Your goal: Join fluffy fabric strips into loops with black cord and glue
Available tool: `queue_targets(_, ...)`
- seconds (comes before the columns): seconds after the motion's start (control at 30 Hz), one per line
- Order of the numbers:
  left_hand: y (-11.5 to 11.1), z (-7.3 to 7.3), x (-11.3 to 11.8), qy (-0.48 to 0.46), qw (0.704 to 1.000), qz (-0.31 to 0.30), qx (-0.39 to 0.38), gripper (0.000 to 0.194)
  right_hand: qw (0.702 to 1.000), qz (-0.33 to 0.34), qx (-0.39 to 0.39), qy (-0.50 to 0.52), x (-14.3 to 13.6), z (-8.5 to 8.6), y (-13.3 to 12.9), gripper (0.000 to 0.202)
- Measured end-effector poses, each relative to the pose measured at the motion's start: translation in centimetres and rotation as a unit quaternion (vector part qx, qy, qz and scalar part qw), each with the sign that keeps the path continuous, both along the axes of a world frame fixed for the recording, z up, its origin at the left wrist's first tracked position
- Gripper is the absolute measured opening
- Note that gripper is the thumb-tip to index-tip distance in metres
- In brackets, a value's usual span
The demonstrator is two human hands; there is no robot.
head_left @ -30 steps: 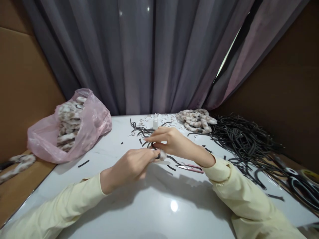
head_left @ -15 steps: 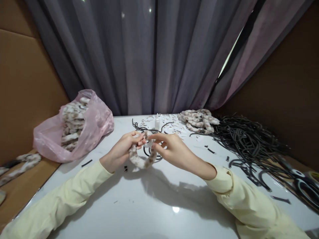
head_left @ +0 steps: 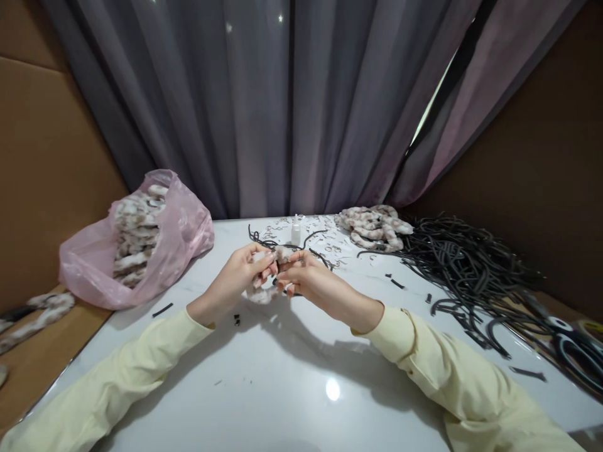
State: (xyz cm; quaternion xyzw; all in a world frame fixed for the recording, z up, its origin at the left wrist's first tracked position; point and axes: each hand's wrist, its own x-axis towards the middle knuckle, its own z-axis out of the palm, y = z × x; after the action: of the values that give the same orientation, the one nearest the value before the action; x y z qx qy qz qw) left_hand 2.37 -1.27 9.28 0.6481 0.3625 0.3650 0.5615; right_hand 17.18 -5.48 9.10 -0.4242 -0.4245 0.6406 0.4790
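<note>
Between my hands, above the middle of the white table, is a fluffy white-and-brown fur loop (head_left: pixel 260 294). My left hand (head_left: pixel 245 273) pinches its upper left part between thumb and fingers. On the other side my right hand (head_left: pixel 306 276) has its fingers closed on the loop's upper right part. Much of the loop is hidden behind the fingers, and I cannot make out its joint. Just beyond the hands stands a small white bottle (head_left: pixel 296 232), with black cords (head_left: pixel 264 240) lying near it.
At the left a pink plastic bag (head_left: pixel 188 232) holds several fur pieces. A heap of fur loops (head_left: pixel 374 227) lies at the back right, beside a large tangle of black cords (head_left: pixel 461 257). Scissors (head_left: pixel 560 326) rest at the right edge. Small cord scraps (head_left: pixel 398 284) and tiny bits are scattered about.
My right hand has moved left, closer to my left hand, and its fingers have closed round the fur loop. The loop now shows less and has turned. My left hand keeps its hold.
</note>
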Motion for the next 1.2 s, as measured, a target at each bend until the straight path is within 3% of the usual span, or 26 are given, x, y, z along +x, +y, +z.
queue_targets(0.13, -0.1, 0.0, -0.3, 0.132, 0.971, 0.032, 0.194, 0.022, 0.999, -0.008, -0.019, 0.035, 0.5, -0.2, 0.5, 0.028)
queue_targets(0.23, 0.2, -0.4, -0.7, 0.196, 0.919, 0.033, 0.339, 0.016, 0.996, 0.075, -0.023, 0.033, 0.8, -0.4, 0.9, 0.012)
queue_targets(0.33, 0.5, -0.9, -1.1, 0.202, 0.868, 0.027, 0.453, 0.009, 0.993, 0.12, -0.005, -0.006, 1.2, -0.4, 1.1, 0.011)
queue_targets(0.5, 1.0, -1.4, -1.7, 0.214, 0.796, 0.023, 0.566, 0.015, 0.977, 0.119, 0.078, -0.159, 1.8, 0.8, 0.6, 0.017)
queue_targets(0.67, 1.6, -1.6, -2.1, 0.255, 0.718, -0.046, 0.646, 0.021, 0.911, 0.126, 0.17, -0.355, 2.3, 2.4, -0.4, 0.027)
queue_targets(0.73, 1.5, -1.6, -2.0, 0.277, 0.713, -0.081, 0.639, 0.021, 0.846, 0.098, 0.248, -0.462, 2.5, 2.6, -0.7, 0.022)
queue_targets(0.8, 1.1, -1.3, -1.9, 0.294, 0.723, -0.123, 0.613, 0.022, 0.747, 0.063, 0.326, -0.576, 2.6, 2.5, -0.9, 0.018)
queue_targets(0.87, 0.5, -1.0, -1.6, 0.291, 0.749, -0.163, 0.572, 0.021, 0.656, 0.049, 0.374, -0.654, 2.8, 2.4, -1.1, 0.019)
queue_targets(0.93, -0.2, -0.7, -1.4, 0.266, 0.789, -0.197, 0.517, 0.018, 0.605, 0.059, 0.407, -0.682, 3.2, 2.5, -1.1, 0.02)
queue_targets(1.0, -0.8, -0.3, -1.2, 0.234, 0.827, -0.215, 0.464, 0.017, 0.6, 0.073, 0.436, -0.667, 3.7, 2.7, -0.9, 0.022)
queue_targets(1.07, -1.2, -0.2, -1.0, 0.215, 0.845, -0.225, 0.434, 0.017, 0.634, 0.102, 0.45, -0.621, 4.4, 2.8, -0.4, 0.025)
queue_targets(1.2, -1.5, -0.6, -1.1, 0.22, 0.826, -0.227, 0.467, 0.02, 0.724, 0.184, 0.416, -0.519, 5.4, 2.9, 0.7, 0.027)
